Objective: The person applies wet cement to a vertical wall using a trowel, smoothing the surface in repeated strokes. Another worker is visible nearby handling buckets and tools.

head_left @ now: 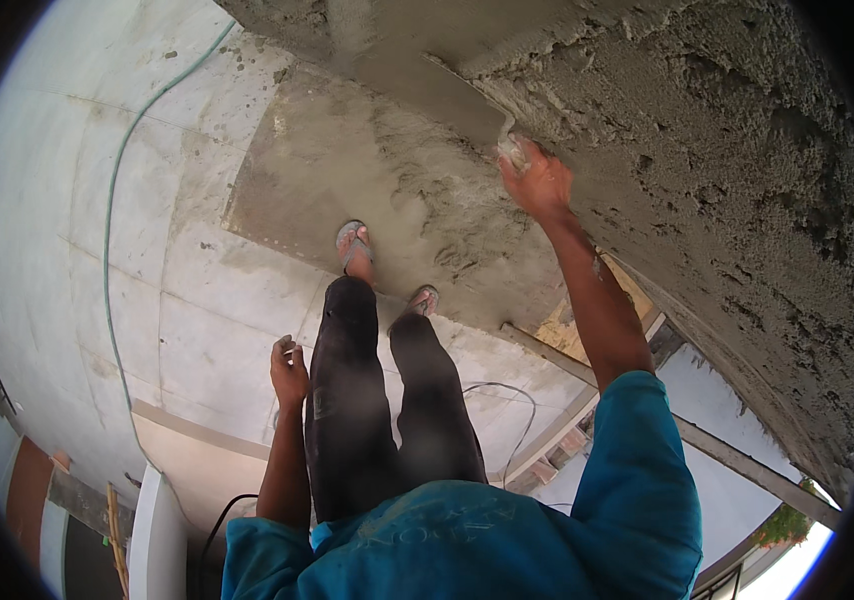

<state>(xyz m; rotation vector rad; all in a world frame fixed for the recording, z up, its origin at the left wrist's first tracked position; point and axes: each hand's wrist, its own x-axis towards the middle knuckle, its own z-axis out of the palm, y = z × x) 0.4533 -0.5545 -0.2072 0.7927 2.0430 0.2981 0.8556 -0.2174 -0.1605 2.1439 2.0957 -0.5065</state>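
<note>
My right hand point(537, 180) is closed around the pale, cement-smeared handle of a trowel point(475, 92). The trowel's thin blade is seen nearly edge-on, against the wet grey plaster of the wall point(687, 150). Around the blade the plaster is smoother; farther right it is rough and pitted. My left hand point(290, 372) hangs low beside my left leg, its fingers loosely bent and apart. Grey cement coats those fingertips, and no tool shows in that hand.
My sandalled feet stand by a cement-covered board or sheet point(287, 190) on the pale floor point(207, 330). A green hose point(112, 220) runs along the left. A beam point(727, 455) crosses at lower right, near a thin black cable point(522, 400) and a wooden board point(622, 290).
</note>
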